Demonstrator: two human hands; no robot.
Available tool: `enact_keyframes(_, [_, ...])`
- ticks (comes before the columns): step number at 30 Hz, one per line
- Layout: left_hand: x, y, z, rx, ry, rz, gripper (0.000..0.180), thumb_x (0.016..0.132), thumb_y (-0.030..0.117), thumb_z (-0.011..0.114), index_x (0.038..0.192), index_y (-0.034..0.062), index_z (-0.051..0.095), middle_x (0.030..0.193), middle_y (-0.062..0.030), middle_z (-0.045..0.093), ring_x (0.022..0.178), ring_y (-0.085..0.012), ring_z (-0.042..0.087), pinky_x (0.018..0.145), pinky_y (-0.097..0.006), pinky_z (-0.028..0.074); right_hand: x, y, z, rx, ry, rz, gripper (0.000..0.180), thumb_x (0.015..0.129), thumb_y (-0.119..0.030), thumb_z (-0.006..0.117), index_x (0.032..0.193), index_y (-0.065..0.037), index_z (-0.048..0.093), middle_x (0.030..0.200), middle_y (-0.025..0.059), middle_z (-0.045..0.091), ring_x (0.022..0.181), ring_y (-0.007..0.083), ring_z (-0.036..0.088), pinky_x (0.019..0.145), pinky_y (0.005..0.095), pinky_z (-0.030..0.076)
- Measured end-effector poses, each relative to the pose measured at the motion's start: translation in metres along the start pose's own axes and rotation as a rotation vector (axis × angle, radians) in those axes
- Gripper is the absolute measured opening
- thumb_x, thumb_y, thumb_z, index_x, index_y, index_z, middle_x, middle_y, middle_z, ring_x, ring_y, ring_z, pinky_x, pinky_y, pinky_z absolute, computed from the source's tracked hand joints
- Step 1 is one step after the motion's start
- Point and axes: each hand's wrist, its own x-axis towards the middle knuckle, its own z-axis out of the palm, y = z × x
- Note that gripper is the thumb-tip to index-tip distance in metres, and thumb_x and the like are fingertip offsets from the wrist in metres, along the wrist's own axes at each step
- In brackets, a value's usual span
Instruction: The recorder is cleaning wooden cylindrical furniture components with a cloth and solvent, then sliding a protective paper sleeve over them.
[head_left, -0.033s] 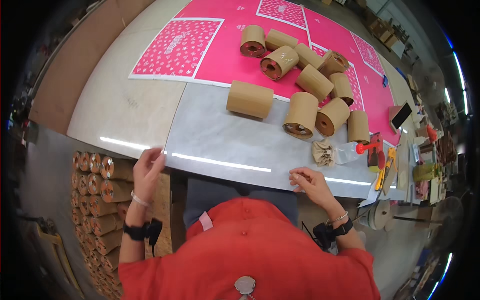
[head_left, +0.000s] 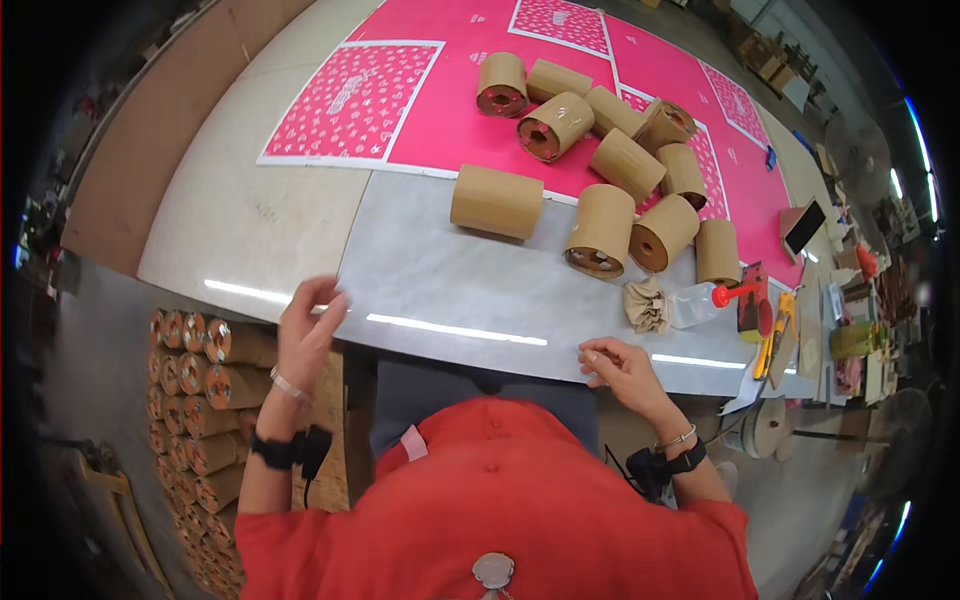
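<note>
My left hand [head_left: 308,328] hangs over the near edge of the grey table [head_left: 420,260], slightly blurred, with its thumb and fingers apart and nothing visible between them. By the same edge, further right, my right hand [head_left: 622,370] hovers with loosely bent fingers, a little apart, and no object shows in it. Ahead of them a brown cardboard-wrapped roll [head_left: 497,201] lies on its side. Another brown roll [head_left: 600,230] stands tilted, its open end showing a core with pale bits. Nearest to my right hand is a crumpled beige cloth [head_left: 647,305].
Several more brown rolls [head_left: 628,165] crowd a pink printed sheet [head_left: 450,110]. At right lie a clear bottle with a red nozzle [head_left: 695,304], a yellow cutter [head_left: 775,340] and a phone [head_left: 803,230] propped up. Rolls [head_left: 215,390] are stacked below the table at left.
My left hand has shifted slightly to the right and up, its thumb and fingers spreading a little. My right hand stays in place.
</note>
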Motion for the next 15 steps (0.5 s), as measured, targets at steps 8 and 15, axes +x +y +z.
enact_keyframes(8, [0.122, 0.038, 0.124, 0.313, -0.095, 0.189, 0.045, 0.082, 0.028, 0.071, 0.109, -0.0049, 0.055, 0.102, -0.0144, 0.061, 0.09, -0.0178, 0.059, 0.067, -0.027, 0.049, -0.019, 0.031, -0.014, -0.106, 0.134, -0.07, 0.025, 0.09, -0.018, 0.059, 0.105, 0.001, 0.063, 0.085, 0.0077, 0.065, 0.073, 0.0119, 0.059, 0.066, 0.0262, 0.049])
enact_keyframes(15, [0.129, 0.028, 0.133, -0.147, -0.154, 0.057, 0.018, 0.087, 0.011, 0.064, 0.083, 0.001, 0.05, 0.082, -0.0058, 0.056, 0.072, -0.0116, 0.058, 0.061, -0.028, 0.057, -0.022, 0.048, -0.021, 0.022, 0.195, -0.108, 0.025, 0.089, -0.018, 0.061, 0.104, 0.001, 0.063, 0.082, 0.0101, 0.066, 0.072, 0.0133, 0.06, 0.067, 0.0268, 0.049])
